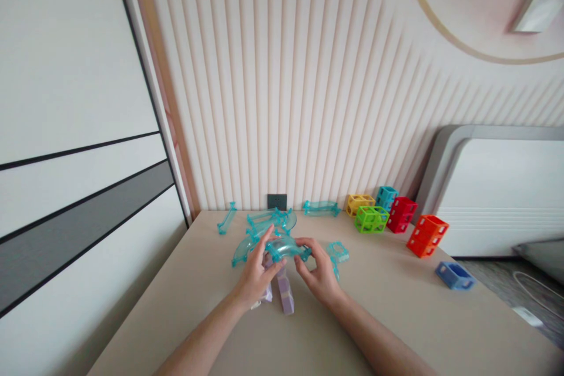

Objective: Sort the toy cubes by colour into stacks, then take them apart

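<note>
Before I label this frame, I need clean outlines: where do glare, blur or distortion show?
Head view: pale highlights on the curved teal piece; head view: the white box at upper right smeared, wall ribs slanting and stretched toward the right.

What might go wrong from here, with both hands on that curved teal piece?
The curved teal piece could slip, as the left hand and right hand seem to hold it near its ends. If dropped, it might knock the purple strip close by. Separately, the blue block sits near the right edge of the table, so a bump might tip it off.
</note>
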The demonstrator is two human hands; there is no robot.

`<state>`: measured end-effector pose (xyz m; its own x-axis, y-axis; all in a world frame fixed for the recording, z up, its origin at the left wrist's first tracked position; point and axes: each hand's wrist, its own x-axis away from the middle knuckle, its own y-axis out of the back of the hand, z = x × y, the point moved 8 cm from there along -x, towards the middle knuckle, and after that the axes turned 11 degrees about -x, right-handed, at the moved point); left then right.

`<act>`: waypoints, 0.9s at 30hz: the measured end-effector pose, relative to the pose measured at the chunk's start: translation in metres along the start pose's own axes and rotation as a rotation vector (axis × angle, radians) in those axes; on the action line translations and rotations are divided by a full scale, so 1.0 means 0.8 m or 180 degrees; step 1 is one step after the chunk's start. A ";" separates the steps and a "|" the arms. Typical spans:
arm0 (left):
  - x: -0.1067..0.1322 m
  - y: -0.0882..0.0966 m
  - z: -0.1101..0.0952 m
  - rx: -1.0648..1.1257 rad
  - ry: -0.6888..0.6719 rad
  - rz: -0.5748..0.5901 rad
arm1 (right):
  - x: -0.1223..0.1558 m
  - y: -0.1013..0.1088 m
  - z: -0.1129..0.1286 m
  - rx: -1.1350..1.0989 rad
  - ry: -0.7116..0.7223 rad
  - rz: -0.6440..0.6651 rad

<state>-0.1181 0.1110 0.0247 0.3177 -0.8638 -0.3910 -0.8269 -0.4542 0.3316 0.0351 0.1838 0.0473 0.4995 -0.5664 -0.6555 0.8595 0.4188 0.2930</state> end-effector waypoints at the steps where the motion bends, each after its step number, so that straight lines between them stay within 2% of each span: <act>1: -0.001 -0.001 -0.001 0.0031 0.0002 0.0020 | 0.000 0.001 0.001 0.0003 0.0013 -0.0016; 7: 0.001 -0.004 -0.001 0.0257 0.0039 0.0046 | -0.003 0.005 0.006 0.0020 0.0168 -0.0113; 17: 0.002 0.005 0.005 -0.0102 0.0000 -0.0143 | 0.001 0.000 -0.002 0.0096 0.0044 0.0032; 27: 0.004 0.010 0.007 0.0232 0.0000 -0.0382 | 0.004 0.009 -0.016 0.0008 0.0043 -0.0331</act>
<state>-0.1265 0.1055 0.0216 0.4163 -0.8042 -0.4243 -0.8144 -0.5373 0.2193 0.0412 0.1938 0.0384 0.4060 -0.5972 -0.6918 0.9069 0.3565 0.2245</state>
